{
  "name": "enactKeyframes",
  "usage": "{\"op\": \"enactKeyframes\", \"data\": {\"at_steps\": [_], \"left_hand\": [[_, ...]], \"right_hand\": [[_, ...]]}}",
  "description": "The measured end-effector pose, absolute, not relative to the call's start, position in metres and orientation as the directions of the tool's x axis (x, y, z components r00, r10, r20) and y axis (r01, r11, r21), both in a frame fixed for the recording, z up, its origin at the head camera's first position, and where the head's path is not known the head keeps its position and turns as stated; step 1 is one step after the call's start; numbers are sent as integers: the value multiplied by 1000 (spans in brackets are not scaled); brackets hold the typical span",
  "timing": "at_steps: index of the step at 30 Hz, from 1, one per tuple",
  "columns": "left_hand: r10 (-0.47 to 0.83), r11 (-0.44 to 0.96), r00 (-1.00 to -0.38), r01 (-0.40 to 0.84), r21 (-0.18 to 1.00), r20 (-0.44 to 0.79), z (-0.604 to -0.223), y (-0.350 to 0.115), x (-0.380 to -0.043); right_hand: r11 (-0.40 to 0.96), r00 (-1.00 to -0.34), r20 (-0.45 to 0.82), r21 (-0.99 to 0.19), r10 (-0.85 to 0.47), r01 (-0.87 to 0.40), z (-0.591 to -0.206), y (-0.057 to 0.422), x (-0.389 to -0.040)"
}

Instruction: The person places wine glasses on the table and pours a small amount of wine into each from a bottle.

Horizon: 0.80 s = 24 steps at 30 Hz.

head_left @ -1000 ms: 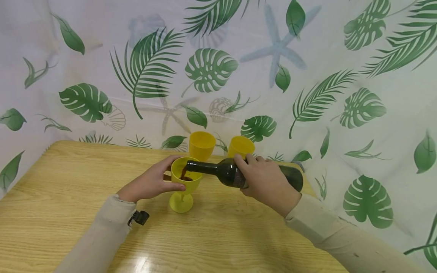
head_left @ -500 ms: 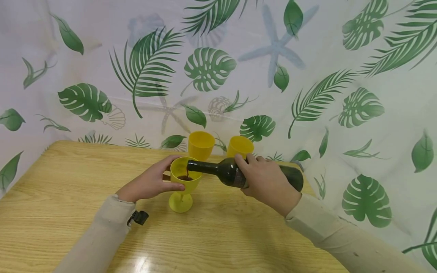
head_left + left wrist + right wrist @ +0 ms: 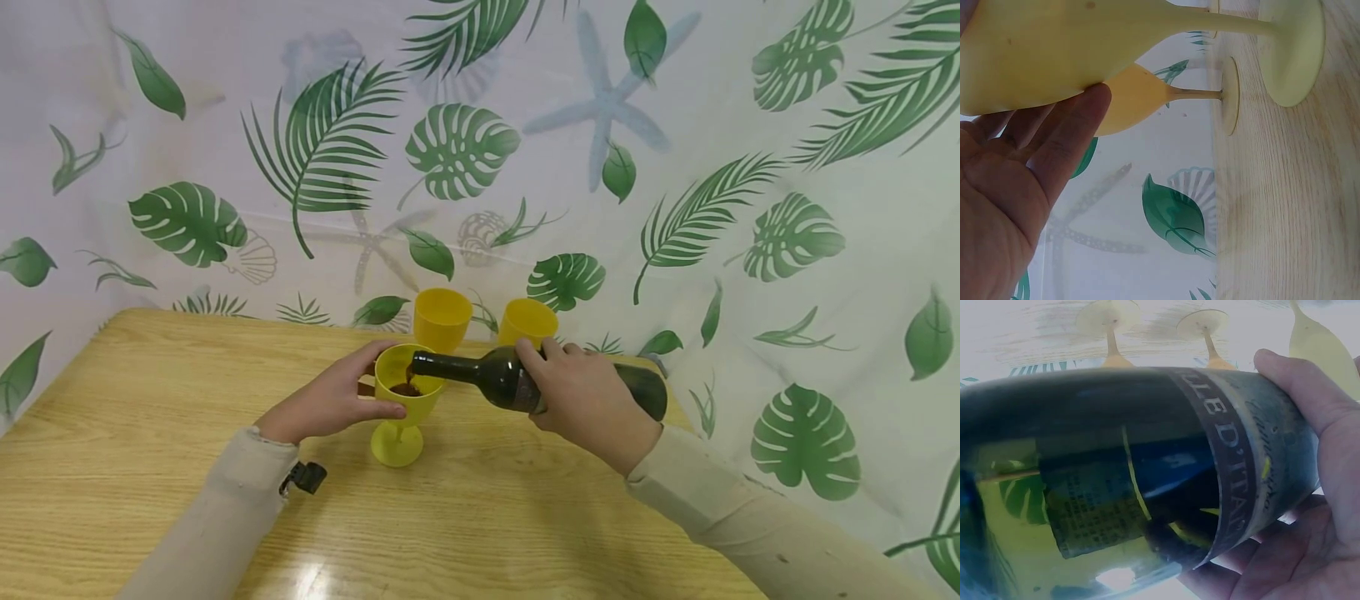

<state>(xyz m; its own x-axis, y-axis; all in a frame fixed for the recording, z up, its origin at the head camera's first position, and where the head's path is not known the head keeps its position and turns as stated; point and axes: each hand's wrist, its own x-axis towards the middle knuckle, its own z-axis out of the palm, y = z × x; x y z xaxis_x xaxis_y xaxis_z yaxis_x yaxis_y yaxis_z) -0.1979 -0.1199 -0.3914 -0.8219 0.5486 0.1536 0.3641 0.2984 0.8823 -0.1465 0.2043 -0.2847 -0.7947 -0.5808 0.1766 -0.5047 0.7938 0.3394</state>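
Observation:
My left hand grips the bowl of a yellow goblet, thumb on the near side and the other fingers behind it. In the left wrist view, the goblet's foot is down at the wooden surface. My right hand holds a dark green wine bottle by its labelled body, tilted almost level. The bottle's mouth is over the goblet's rim, and dark red liquid runs from it into a small dark pool inside. Dark liquid lies along the bottle in the right wrist view.
Two more yellow goblets stand behind: one goblet just beyond the held one, another goblet behind the bottle. The wooden table meets a leaf-printed cloth at its back edge. A small black device sits at the left cuff.
Both hands, the goblet and the bottle stay nearly in place. The liquid keeps running, its stream shifting slightly in shape.

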Motion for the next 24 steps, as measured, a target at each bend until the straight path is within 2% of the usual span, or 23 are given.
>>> {"op": "enactKeyframes", "data": {"at_steps": [24], "left_hand": [[563,272,-810,366,890,161,-391,-123,-203]], "right_hand": [[796,-792,185,331,-582,-507,-286,203,-149]]}}
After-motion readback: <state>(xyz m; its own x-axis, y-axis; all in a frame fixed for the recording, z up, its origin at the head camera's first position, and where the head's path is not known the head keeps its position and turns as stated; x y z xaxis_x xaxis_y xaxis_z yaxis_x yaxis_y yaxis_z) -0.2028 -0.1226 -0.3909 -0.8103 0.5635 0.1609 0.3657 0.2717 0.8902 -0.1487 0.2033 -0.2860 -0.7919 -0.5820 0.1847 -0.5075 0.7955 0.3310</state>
